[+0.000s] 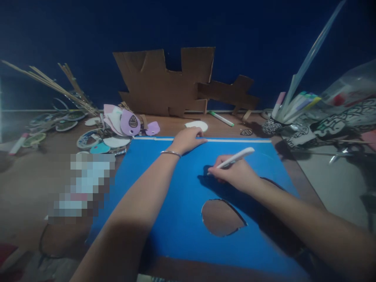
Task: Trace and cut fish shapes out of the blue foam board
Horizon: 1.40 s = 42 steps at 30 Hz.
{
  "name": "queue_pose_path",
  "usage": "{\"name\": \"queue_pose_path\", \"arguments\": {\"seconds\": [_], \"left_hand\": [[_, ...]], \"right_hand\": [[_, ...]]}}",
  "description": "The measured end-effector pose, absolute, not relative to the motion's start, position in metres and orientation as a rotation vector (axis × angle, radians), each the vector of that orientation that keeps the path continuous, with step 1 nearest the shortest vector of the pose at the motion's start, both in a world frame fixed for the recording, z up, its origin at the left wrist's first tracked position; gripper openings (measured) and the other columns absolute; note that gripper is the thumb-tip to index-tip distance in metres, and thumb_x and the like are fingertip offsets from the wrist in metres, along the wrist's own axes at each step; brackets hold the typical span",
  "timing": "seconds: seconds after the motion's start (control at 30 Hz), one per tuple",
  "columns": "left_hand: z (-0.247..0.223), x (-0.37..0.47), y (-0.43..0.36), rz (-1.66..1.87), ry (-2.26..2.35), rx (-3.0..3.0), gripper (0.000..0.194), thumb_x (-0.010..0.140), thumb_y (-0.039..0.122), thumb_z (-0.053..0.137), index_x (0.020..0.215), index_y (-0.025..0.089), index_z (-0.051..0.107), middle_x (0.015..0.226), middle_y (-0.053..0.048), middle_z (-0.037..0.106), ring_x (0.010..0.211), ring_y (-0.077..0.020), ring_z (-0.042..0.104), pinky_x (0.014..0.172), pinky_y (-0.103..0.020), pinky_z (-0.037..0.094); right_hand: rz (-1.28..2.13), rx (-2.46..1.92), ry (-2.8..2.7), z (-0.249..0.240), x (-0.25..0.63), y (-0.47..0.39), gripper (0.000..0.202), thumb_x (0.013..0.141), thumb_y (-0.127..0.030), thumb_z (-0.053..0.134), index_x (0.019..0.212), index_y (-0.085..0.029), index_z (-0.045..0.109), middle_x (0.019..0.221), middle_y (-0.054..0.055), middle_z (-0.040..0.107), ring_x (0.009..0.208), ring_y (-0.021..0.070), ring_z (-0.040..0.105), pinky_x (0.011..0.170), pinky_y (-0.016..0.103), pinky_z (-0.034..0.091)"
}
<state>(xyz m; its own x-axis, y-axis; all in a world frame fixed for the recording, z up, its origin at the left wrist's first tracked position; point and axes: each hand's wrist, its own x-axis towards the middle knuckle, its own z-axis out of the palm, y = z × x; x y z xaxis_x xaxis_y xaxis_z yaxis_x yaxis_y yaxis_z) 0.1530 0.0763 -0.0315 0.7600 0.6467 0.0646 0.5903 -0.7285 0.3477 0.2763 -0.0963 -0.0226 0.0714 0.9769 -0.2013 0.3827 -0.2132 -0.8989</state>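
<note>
A blue sheet [176,219] lies flat before me, with a drop-shaped hole [222,217] that shows brown surface through it. My right hand [235,172] grips a white pen [236,157], its tip down at the sheet above the hole. Near the sheet's far edge rests my left hand [189,140], wearing a silver bangle; its thumb is apart from the bent fingers, and it appears to press on the sheet. Just beyond those fingers is a white rounded cutout [196,125], partly covered by the hand.
Brown cardboard [164,86] leans on the dark blue wall. A green-ended marker [221,118] lies at the back. Purple cutouts [129,122] and wooden sticks [55,86] crowd the left. A patterned pen holder [272,127] and scissors [339,154] are right.
</note>
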Motion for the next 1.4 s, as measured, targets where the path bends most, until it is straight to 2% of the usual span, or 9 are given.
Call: {"name": "queue_pose_path", "arguments": {"seconds": [0.27, 1.4], "left_hand": [[-0.0321, 0.1527, 0.0761, 0.268, 0.96, 2.644, 0.029, 0.078, 0.049, 0.053, 0.086, 0.022, 0.058, 0.093, -0.002, 0.063, 0.081, -0.019, 0.055, 0.062, -0.028, 0.036], [-0.0379, 0.1506, 0.0797, 0.323, 0.91, 2.67, 0.029, 0.078, 0.049, 0.053, 0.085, 0.021, 0.058, 0.09, -0.002, 0.062, 0.078, -0.0184, 0.055, 0.06, -0.027, 0.036]], "right_hand": [[1.034, -1.678, -1.457, -0.0179, 0.2758, -0.0951, 0.027, 0.074, -0.043, 0.06, 0.057, -0.022, 0.055, 0.05, -0.001, 0.053, 0.046, 0.0122, 0.045, 0.041, 0.024, 0.032], [1.068, -1.684, -1.513, -0.015, 0.2821, -0.0937, 0.03, 0.075, -0.044, 0.06, 0.058, -0.02, 0.053, 0.05, 0.0, 0.056, 0.046, 0.0121, 0.048, 0.043, 0.025, 0.034]]}}
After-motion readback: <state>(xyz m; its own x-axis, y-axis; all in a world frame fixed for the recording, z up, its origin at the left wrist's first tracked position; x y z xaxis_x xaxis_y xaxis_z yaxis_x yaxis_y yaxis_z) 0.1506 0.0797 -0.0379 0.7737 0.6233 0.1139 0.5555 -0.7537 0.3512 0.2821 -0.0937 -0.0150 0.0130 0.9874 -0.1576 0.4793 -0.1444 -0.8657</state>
